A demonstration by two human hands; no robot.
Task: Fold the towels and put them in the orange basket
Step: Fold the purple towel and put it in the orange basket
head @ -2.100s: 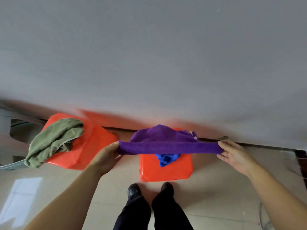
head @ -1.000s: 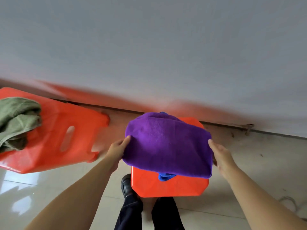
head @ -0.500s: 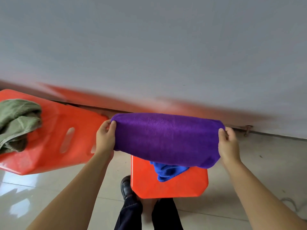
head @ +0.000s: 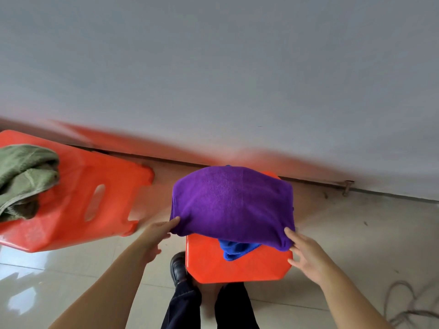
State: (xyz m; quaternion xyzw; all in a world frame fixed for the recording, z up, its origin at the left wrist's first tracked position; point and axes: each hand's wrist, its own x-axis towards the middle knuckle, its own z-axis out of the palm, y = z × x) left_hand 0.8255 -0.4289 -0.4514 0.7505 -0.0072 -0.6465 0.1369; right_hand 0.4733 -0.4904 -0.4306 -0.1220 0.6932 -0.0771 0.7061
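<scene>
Holding the purple towel (head: pixel 232 205) by its near edge, both hands sit at its two lower corners in the head view; the left hand (head: pixel 156 236) has its fingertips tucked at the corner on its side, thumb on top, in a light pinch; the right hand (head: pixel 306 252) pinches the opposite corner between thumb and forefinger, its other fingers spread loose below. Half a second ago the towel was stretched wide and raised between the hands; now it is doubled into a squarer, thicker pad and lowered over the orange basket (head: pixel 237 267) just beyond the hands, draping across its top; a blue towel (head: pixel 235 251) peeks out from underneath, between the two hands. That suggests the fold is finished and the placing step is nearly done, with only the release left. Far off beyond the left hand, a second orange basket (head: pixel 78 203) holds a crumpled green towel (head: pixel 21 176), not yet folded, so more of the task probably remains. Dark shoes and trouser legs (head: pixel 190 302) stand below the hands on the pale tiled floor (head: pixel 356 233).
</scene>
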